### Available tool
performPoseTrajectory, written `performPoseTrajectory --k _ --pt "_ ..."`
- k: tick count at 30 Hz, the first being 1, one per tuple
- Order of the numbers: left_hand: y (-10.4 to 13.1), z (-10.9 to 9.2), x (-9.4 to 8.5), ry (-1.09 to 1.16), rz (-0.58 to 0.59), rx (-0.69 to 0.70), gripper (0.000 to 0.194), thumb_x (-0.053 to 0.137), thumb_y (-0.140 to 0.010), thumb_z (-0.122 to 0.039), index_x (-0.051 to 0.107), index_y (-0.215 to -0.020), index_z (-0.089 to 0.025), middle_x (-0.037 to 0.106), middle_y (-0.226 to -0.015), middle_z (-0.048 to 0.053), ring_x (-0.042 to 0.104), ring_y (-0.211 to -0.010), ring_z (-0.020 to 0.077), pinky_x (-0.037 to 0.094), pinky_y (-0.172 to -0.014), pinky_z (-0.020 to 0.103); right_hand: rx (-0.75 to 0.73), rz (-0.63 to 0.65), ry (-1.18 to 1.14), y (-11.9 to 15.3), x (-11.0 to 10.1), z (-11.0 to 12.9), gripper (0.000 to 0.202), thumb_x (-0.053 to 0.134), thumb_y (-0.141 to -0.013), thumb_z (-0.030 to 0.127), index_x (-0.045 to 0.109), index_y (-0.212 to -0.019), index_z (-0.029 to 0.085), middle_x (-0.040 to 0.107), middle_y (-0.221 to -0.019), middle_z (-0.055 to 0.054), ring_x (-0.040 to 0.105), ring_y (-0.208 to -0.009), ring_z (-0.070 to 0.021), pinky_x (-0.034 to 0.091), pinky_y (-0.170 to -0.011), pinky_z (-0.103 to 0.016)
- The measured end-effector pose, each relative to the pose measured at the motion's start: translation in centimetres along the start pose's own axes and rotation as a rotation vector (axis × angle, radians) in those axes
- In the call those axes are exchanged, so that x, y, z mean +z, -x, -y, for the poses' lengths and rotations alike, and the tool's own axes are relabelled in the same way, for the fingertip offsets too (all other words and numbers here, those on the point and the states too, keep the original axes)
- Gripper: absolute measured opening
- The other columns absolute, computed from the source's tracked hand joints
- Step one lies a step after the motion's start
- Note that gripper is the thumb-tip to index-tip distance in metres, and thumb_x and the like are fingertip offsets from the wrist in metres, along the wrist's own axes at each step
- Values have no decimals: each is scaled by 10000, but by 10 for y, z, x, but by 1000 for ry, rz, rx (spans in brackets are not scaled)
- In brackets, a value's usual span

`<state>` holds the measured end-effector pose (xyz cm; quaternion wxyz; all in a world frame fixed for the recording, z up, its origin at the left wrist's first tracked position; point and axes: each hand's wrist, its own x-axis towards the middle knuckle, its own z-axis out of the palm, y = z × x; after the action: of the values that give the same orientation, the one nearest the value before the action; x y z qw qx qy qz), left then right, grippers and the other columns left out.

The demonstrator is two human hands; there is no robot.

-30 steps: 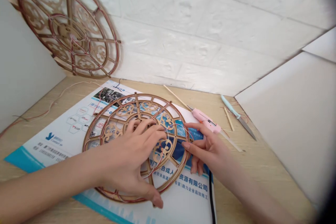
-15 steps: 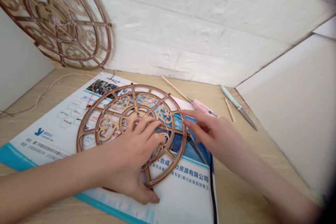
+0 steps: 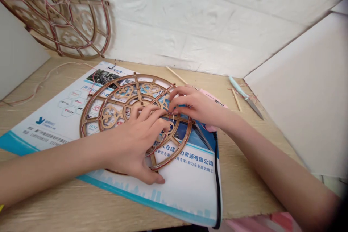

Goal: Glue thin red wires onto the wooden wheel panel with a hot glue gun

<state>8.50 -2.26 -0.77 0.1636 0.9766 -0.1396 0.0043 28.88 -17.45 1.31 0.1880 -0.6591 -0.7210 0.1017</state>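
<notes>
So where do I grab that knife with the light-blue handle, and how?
Best by its light-blue handle, I'd say, from above, pinching its long sides. The handle end points toward the white brick-patterned wall, and the pointed grey blade comes toward you. Mind the thin wooden stick close to its left.

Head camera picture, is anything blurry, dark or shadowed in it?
Head view: black shading at the right edge, with the right forearm soft near it; a faint shadow on the pale wall beside the leaning round frame; small print on the sheet smeared, larger lettering clearer; the flat round frame reasonably sharp.
</notes>
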Motion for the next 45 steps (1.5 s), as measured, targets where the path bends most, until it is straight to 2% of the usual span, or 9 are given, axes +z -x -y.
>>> performPoseTrajectory --k 5,10,16,23,29,40,45 --pt "2 3 1 -5 -4 21 888 783 -592 -818 527 -1182 -206 499 -1412 183 329 -1430 483 276 -1136 670 -1 24 5 -2 -5 0 205 509 -985 113 684 -911 188 651 -1163 -116 568 -1168 -275 441 -1007 -432" --pt "1 1 -2 -28 -6 23 921 805 -585 -807 516 -1212 -197 477 -1464 198 335 -1419 510 331 -1102 670 46 101 9 0 -19 10 224 487 -955 86 677 -896 188 683 -889 -52 610 -896 -230 464 -828 -362" --pt "2 1 -1 -18 -39 28 1012 813 -578 -806 509 -1308 -175 524 -1389 196 364 -1400 508 302 -1117 671 60 183 -2 1 -19 11 222 530 -943 49 708 -894 172 719 -913 -51 644 -910 -211 473 -871 -346" --pt "2 2 1 -45 -30 40 1000 789 -593 -826 519 -1286 -158 524 -1386 212 395 -1363 499 303 -1103 675 21 141 14 4 -14 9 223 551 -966 47 722 -885 165 698 -915 -62 628 -911 -210 458 -860 -338" --pt "2 1 0 -76 -21 42 1045 771 -608 -841 484 -1356 -169 503 -1413 206 384 -1379 491 303 -1122 676 -5 83 65 9 -10 8 242 528 -920 -15 707 -886 144 679 -902 -70 601 -901 -223 421 -821 -345" --pt "1 0 -2 -38 18 0 1060 798 -599 -818 441 -1379 -195 498 -1398 166 382 -1372 466 304 -1131 700 -65 63 94 13 -6 12 238 553 -955 18 721 -858 157 643 -894 -66 560 -883 -231 381 -803 -356" --pt "-1 0 -4 -11 22 6 1193 815 -566 -825 362 -1480 -208 474 -1438 160 364 -1387 436 282 -1152 692 21 -3 52 16 -4 5 66 662 -971 104 669 -952 167 669 -913 -41 598 -893 -221 410 -806 -332"
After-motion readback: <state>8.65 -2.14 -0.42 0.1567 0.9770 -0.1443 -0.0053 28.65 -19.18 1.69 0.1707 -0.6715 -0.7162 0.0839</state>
